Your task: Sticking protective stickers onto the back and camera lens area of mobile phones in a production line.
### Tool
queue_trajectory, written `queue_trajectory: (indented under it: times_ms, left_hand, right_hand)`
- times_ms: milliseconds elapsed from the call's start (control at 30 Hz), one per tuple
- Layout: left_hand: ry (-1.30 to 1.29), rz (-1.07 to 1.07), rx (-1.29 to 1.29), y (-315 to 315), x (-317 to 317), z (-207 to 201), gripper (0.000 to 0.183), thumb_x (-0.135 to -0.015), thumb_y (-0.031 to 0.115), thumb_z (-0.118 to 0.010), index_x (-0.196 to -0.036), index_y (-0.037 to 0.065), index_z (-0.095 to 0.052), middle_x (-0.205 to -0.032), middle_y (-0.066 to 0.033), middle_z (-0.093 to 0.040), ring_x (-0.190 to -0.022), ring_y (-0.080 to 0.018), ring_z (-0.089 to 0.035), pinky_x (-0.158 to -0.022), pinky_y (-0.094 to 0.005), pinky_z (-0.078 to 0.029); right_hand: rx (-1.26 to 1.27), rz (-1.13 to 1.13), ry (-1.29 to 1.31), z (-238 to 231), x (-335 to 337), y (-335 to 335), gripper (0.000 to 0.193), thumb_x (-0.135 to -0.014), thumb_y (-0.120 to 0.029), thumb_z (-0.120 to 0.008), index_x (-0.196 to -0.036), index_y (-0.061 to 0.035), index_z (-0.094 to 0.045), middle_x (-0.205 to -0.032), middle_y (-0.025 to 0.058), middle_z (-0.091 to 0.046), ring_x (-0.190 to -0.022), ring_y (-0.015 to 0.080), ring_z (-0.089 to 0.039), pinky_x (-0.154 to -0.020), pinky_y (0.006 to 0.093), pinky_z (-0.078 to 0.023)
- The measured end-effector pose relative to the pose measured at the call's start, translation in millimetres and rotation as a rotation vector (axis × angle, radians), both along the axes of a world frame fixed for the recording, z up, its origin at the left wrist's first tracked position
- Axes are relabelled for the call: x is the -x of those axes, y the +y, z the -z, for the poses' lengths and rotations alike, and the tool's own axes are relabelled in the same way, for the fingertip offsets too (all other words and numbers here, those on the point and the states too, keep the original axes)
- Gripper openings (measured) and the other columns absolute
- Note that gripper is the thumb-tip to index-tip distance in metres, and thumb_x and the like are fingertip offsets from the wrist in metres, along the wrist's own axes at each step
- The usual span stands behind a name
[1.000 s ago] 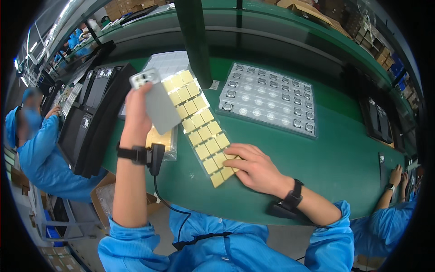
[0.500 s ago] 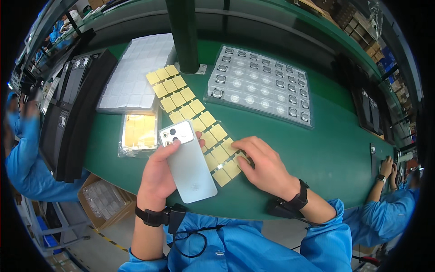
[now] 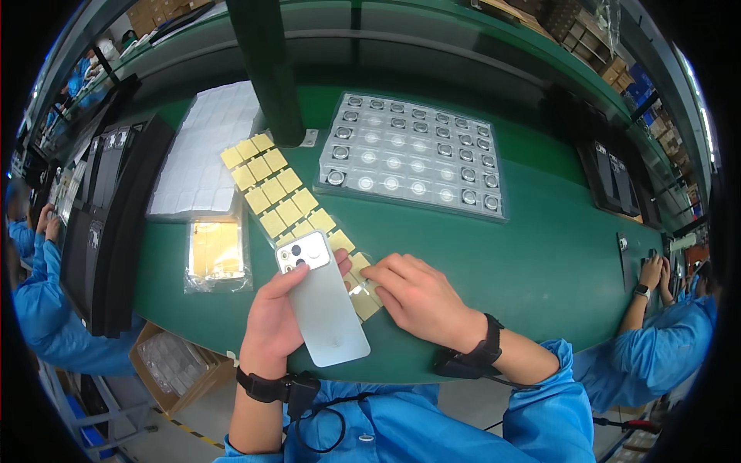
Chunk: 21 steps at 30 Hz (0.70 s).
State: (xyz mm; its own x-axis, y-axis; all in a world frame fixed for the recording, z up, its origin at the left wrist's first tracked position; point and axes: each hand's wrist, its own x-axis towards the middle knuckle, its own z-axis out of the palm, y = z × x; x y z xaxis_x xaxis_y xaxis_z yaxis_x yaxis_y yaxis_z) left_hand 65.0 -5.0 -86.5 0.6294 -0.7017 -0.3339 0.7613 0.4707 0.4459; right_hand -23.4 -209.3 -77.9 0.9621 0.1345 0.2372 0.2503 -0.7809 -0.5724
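My left hand (image 3: 272,318) is wrapped round a pale blue smartphone (image 3: 330,320), back side up with its camera block at the far end. The phone hangs over part of a long strip of yellow square stickers (image 3: 279,193), which slants across the green table toward me. At the strip's near end is my right hand (image 3: 417,297), with thumb and forefinger pinched on the edge of the sticker strip. The fingertips partly cover the last squares, so how many they grip is hidden. Both wrists wear black straps.
A clear tray (image 3: 417,154) of round metal-rimmed parts lies beyond my right hand. Left are a stack of white trays (image 3: 204,154), a bagged orange-yellow pack (image 3: 218,251) and black holders (image 3: 116,224). A green post (image 3: 270,77) rises behind the strip. Co-workers sit on both sides.
The view has shifted, moving the table items left and down in the picture. The phone has moved right over the strip. My right fingers have drawn closer together at the strip's end.
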Motion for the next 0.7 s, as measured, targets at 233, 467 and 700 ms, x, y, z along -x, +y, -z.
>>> queue_trajectory:
  times_ms: [233,467,700]
  left_hand:
    - [-0.061,0.042,-0.016,-2,-1,1,0.06,-0.095,0.017,-0.052,-0.146,-0.002,-0.027,-0.146,-0.0255,-0.038,-0.137,-0.0358,-0.038,-0.11,-0.0489,-0.037]
    - [-0.055,0.05,-0.003,-1,-1,0,0.061,-0.095,0.016,-0.052,-0.146,-0.003,-0.027,-0.147,-0.0246,-0.038,-0.137,-0.0352,-0.039,-0.111,-0.0473,-0.036]
    - [-0.082,0.055,-0.034,1,-1,-2,0.059,-0.094,0.015,-0.053,-0.145,-0.004,-0.03,-0.146,-0.0236,-0.04,-0.136,-0.0346,-0.04,-0.111,-0.0454,-0.036]
  right_hand:
    - [0.026,0.039,0.041,-3,2,1,0.026,-0.084,-0.003,-0.061,-0.109,-0.0063,-0.063,-0.094,0.0073,-0.055,-0.086,0.0275,-0.058,-0.078,0.0396,-0.048]
    - [0.05,0.025,0.124,-9,4,-13,0.021,-0.085,-0.005,-0.061,-0.105,-0.0086,-0.064,-0.093,0.0081,-0.056,-0.082,0.03,-0.059,-0.075,0.0411,-0.049]
    - [-0.029,0.03,0.271,-17,-10,-13,0.012,-0.085,-0.012,-0.061,-0.097,-0.0085,-0.06,-0.095,0.0089,-0.059,-0.086,0.0321,-0.062,-0.076,0.0422,-0.049]
